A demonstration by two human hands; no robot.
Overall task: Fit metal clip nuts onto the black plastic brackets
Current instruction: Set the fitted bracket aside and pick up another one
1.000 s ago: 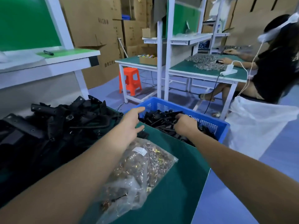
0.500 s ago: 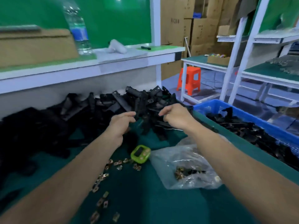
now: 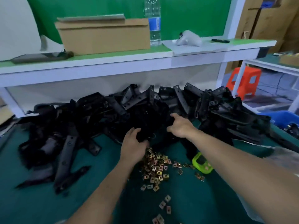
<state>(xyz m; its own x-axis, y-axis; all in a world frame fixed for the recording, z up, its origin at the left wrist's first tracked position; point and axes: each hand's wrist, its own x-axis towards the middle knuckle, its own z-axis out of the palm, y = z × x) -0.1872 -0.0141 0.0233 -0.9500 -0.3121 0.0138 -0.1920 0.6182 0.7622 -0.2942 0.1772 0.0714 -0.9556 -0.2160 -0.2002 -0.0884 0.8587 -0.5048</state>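
Both my hands have dropped into the brackets [image 3: 113,110] since a moment ago. My left hand [image 3: 133,143] is curled round a bracket [image 3: 143,135] at the pile's near edge. My right hand [image 3: 181,126], at its 2 o'clock, grips into the brackets. It's too dark to tell its long axis. The nuts [image 3: 155,165] sit at 5 o'clock of my left hand.
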